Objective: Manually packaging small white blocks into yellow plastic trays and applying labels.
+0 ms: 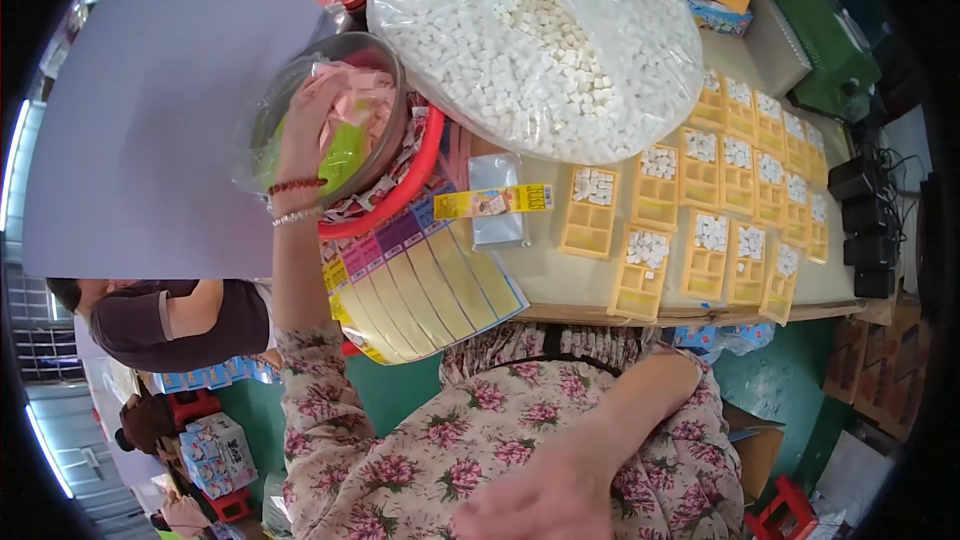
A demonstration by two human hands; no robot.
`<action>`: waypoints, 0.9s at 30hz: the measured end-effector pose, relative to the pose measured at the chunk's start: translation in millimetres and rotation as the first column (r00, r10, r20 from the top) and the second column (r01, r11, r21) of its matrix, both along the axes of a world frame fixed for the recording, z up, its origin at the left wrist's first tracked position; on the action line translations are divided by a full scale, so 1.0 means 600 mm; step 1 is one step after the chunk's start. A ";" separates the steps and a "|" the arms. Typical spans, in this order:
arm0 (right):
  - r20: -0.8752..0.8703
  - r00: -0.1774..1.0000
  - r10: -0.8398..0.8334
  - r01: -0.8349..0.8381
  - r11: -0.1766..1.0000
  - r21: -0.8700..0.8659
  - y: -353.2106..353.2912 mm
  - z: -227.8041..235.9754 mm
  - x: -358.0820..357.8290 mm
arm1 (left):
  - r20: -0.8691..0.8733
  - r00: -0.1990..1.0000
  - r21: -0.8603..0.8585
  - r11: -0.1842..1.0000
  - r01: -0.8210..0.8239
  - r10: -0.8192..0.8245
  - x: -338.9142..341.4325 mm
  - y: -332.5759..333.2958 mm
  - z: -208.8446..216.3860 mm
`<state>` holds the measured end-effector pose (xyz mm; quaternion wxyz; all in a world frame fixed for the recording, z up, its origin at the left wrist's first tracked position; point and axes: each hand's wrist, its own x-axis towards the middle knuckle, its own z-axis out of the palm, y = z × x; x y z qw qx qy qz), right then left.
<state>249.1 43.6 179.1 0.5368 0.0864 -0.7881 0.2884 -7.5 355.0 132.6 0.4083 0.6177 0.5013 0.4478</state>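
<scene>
My left hand (310, 120) reaches into a metal bowl (392, 60) lined with clear plastic. Its fingers touch small pink pieces (368, 100), and their tips are hidden among them. Something bright green (346, 155) lies beside the wrist in the same bowl. Bracelets circle that wrist. My right hand (545, 485) is over my lap, away from the table; its fingers are smeared by motion. Yellow compartment trays (588, 225) stand in rows on the table, each with small white cubes in one end. One yellow printed strip (493, 202) lies across a clear plastic packet (500, 230).
A large clear bag of white cubes (540, 60) fills the back middle. Under the bowl sits a red basin (425, 165) with printed packets. A printed sheet (420, 290) reaches the table's front edge. Black devices (870, 230) stand at right. Another person (165, 325) is at far left.
</scene>
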 end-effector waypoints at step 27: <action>0.758 0.219 -0.614 0.941 -0.072 -0.330 0.124 -0.322 0.136 | 0.660 0.740 -0.599 0.686 0.414 0.129 0.232 -0.311 -0.208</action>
